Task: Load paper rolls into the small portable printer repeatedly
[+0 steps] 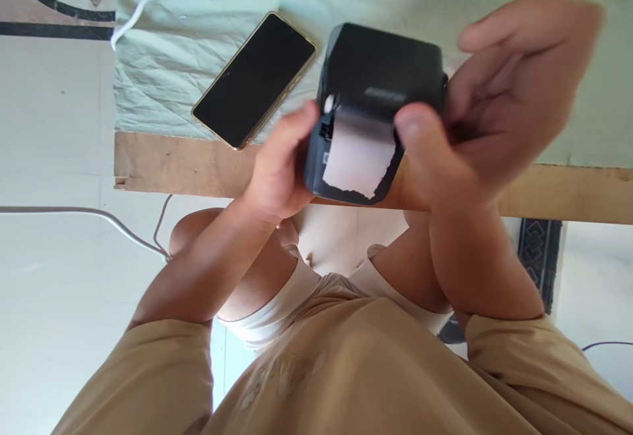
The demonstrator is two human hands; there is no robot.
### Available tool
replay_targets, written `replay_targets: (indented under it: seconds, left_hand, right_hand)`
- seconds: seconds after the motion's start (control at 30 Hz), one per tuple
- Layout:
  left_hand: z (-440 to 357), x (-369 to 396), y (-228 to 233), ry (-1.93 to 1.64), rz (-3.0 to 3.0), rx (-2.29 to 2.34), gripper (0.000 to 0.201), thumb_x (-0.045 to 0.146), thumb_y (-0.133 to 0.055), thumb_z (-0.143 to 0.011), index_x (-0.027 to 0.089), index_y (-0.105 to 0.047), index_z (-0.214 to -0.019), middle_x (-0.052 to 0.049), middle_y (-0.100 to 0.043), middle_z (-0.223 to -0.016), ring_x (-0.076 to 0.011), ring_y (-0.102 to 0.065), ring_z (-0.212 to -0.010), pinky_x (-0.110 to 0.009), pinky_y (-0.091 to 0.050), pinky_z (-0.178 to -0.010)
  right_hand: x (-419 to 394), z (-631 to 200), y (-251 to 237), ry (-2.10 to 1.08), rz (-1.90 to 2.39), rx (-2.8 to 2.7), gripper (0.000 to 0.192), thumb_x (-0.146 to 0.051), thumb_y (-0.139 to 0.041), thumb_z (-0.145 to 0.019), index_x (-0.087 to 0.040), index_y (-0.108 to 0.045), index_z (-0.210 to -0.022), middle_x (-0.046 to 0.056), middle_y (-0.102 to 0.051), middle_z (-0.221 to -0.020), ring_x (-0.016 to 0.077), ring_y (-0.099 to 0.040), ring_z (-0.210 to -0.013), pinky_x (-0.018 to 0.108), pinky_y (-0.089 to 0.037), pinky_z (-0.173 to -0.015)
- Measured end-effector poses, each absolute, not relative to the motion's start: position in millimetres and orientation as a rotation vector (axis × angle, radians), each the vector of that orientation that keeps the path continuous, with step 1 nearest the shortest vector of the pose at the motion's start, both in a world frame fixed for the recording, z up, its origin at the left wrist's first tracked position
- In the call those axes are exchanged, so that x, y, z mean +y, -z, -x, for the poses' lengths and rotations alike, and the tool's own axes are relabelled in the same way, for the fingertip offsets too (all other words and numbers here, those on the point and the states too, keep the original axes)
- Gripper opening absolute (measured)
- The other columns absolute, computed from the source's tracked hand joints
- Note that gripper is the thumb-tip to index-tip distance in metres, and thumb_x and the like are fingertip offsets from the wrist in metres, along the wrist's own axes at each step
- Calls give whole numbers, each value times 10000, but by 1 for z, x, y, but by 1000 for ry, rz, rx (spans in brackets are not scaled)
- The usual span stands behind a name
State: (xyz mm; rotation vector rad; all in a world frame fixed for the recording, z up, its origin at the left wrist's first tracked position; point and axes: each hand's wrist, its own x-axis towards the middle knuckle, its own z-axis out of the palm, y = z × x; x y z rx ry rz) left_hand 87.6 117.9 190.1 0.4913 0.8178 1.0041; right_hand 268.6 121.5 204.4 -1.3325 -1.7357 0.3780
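A pale green cloth point(163, 66) is spread over a wooden table point(558, 191), above whose near edge a small black printer point(380, 72) is held in both hands. It is clasped on one side by the right hand point(494, 118), thumb pressed at the paper slot, fingers loosely curled behind. The other side is gripped by the left hand point(279, 165). A torn white paper strip point(359, 158) hangs from the slot. A dark phone point(254, 79) lies just beside, on the cloth.

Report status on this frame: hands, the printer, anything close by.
Left hand and right hand both grip the black printer, held above the table edge. Torn paper hangs from its slot. Phone lies close left.
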Motion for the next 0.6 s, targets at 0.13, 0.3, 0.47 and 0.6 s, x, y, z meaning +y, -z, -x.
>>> replay_targets:
  seconds: [0.13,0.3,0.47,0.6]
  left_hand:
    - [-86,115,-185,-979,-557,775,216,357,-593,-1021,152,-636,-1077,-79,-730,-1063,-344,-622,-1389,-484,-554,-1114]
    - [-89,113,-185,-969,-569,841,308,492,-696,-952,202,-675,-1055,-97,-738,-985,-370,-669,-1259,-432,-595,-966]
    - [-94,111,-191,-975,-617,884,267,438,-761,-888,202,-689,-992,-37,-637,-793,-222,-709,-817,-271,-504,-636]
    - [-92,111,-192,-969,-642,857,228,412,-784,-891,197,-710,-912,-6,-558,-747,-103,-529,-601,-216,-369,-535]
  right_hand:
    - [125,-270,-214,-281,1433,-1585,244,-546,-490,-1065,-319,-575,-1094,-8,-548,-1218,112,-711,-919,291,-585,-720]
    - [122,-261,-226,-222,1474,-1746,140,-361,-528,-1037,-272,-622,-984,-8,-640,-956,139,-715,-910,346,-616,-859]
    - [113,-261,-233,-280,1758,-2196,256,-297,-629,-894,-323,-683,-1142,-18,-731,-1016,202,-684,-802,429,-583,-785]
    - [112,-274,-229,-353,1717,-2323,372,-423,-622,-918,-363,-619,-1285,-39,-736,-1033,190,-687,-802,388,-597,-796]
